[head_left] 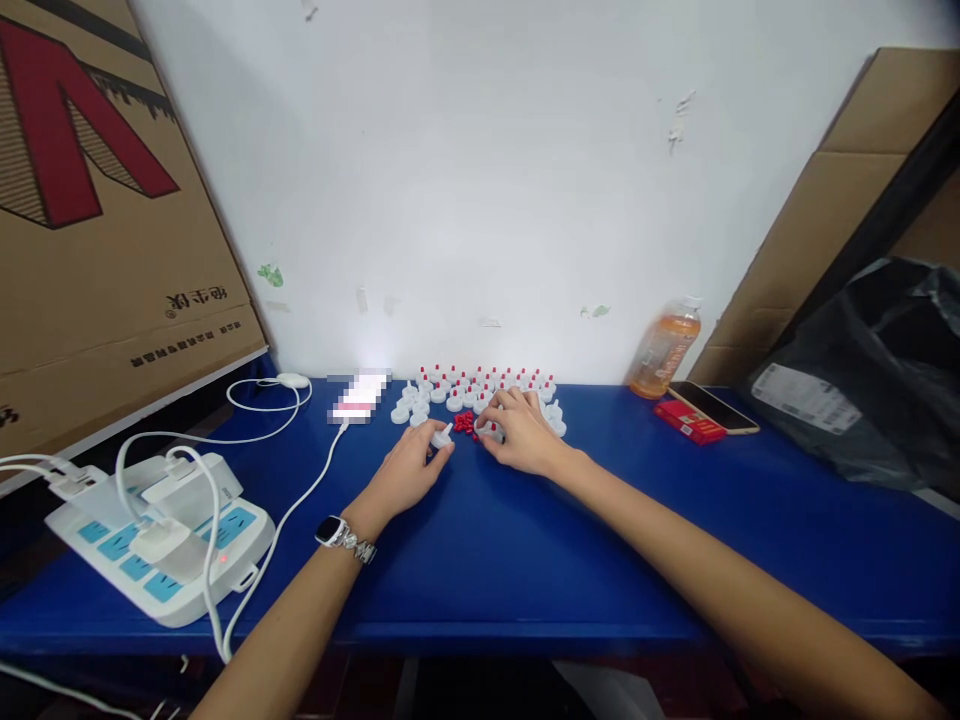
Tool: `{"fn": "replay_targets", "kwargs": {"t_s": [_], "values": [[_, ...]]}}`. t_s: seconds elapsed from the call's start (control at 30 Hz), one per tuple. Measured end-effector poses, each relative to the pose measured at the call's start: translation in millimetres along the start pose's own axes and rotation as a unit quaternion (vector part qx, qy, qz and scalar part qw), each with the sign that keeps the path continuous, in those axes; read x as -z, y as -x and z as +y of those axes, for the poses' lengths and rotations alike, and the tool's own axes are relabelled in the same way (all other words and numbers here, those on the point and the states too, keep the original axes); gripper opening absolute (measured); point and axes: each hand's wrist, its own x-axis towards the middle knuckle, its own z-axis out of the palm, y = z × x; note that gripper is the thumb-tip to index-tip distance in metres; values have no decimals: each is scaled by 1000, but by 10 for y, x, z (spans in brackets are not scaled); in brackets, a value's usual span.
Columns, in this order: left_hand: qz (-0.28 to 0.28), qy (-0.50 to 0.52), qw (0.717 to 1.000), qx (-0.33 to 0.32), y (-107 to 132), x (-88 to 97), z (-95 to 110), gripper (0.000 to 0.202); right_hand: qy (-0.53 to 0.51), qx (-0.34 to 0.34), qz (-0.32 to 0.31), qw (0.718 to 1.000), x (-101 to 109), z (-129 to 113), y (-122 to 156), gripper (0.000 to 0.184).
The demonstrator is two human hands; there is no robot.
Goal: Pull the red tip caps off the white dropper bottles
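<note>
My left hand [409, 467] is closed on a white nozzle cap [442, 437], whose pointed spout sticks up between thumb and forefinger. To the right, my right hand [521, 430] has its fingers curled around another white cap [491, 432], with a bit of red showing at it; the fingers partly hide it. Between the hands lies a small pile of red tips [464, 422] on the blue table [510, 560]. Behind them stand rows of white caps [455, 402], many topped with red tips. At the left of the rows, several white caps [401, 412] show no red tip.
A white power strip [180, 590] with plugs and cables takes up the left side. Near the wall lies a lit, blurred-out phone [360, 397] on a cable. To the right are an orange drink bottle [664, 350], a red box [690, 422], another phone [716, 408] and a black bag [870, 370].
</note>
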Motion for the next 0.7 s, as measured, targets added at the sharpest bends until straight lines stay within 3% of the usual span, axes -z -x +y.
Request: {"fn": "replay_targets", "kwargs": {"t_s": [0.2, 0.4, 0.57, 0.7], "values": [[-2, 0, 1000, -3, -6, -10, -11, 40, 66, 13, -6, 998, -110, -92, -40, 16], [-5, 2, 1000, -13, 1, -2, -5, 39, 31, 2, 7, 999, -155, -89, -29, 13], [-4, 9, 1000, -13, 14, -5, -5, 40, -121, -44, 70, 989, -158, -133, -44, 4], [3, 27, 999, -22, 10, -18, 5, 40, -332, -102, 119, 930, -183, -199, -107, 10]]}}
